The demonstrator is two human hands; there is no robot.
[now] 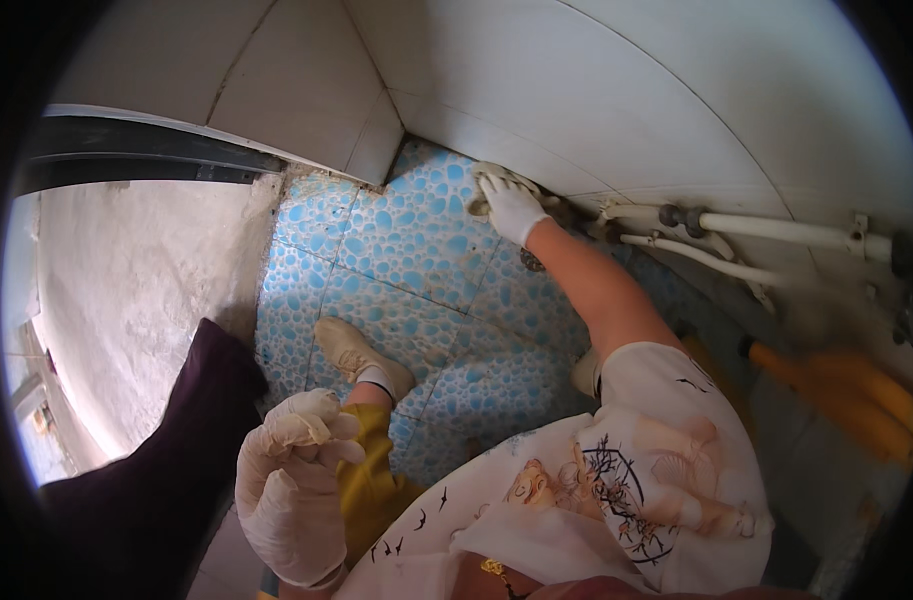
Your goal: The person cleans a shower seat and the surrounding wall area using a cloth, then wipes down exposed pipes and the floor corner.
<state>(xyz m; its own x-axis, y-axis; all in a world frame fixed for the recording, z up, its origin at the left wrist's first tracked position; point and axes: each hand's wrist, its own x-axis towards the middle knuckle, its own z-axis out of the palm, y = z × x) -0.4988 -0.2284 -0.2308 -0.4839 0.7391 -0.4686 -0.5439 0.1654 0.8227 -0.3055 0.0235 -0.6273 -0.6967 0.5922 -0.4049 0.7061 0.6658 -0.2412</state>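
Note:
My right hand (510, 210), in a white glove, presses a crumpled, dirty cloth (480, 196) onto the blue pebble-patterned floor tiles (411, 217) where they meet the pale tiled wall. My left hand (299, 480), in a loose whitish glove, is raised at the lower left near my body, its fingers curled. No object shows clearly in it; whether it pinches something small I cannot tell. A round floor drain (532, 260) lies just below my right wrist, partly hidden by the forearm.
White pipes (771, 227) run along the wall at right, above blurred orange-yellow objects (839, 390). A dark cloth (163, 450) hangs at lower left beside a bright doorway. My shoe (355, 352) stands on the tiles; a wall corner (385, 161) juts out above.

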